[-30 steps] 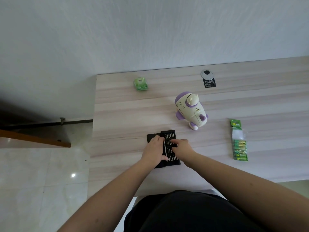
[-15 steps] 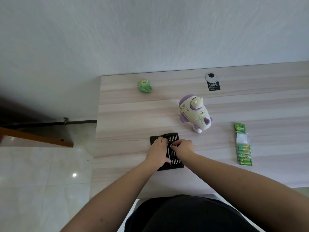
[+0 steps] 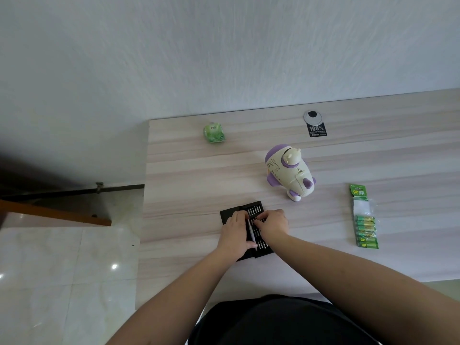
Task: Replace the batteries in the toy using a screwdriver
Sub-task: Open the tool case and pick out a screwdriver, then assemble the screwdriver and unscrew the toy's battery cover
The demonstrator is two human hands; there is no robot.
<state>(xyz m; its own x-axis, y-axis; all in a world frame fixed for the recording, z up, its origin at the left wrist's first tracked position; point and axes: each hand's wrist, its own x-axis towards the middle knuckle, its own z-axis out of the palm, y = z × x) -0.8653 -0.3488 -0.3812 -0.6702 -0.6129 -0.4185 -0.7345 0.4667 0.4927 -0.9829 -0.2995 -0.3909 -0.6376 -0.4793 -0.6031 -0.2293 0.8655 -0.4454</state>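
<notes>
Head view: both hands work over the bit case on the desk, left hand pressing it, right hand apparently pinching a bit. A fumbled bit could roll off.

Light wood-grain table, its far edge against a white wall. Near the far left corner: a small green packet. Near the far edge, toward the right: a round grommet with a black label touching its near side. Centre of the surface: a cream-and-purple toy, lying tilted. Toward the right edge: a green battery pack, laid lengthwise from far to near. Toward the near edge, left of centre: an open black screwdriver bit case, partly covered by two hands.
</notes>
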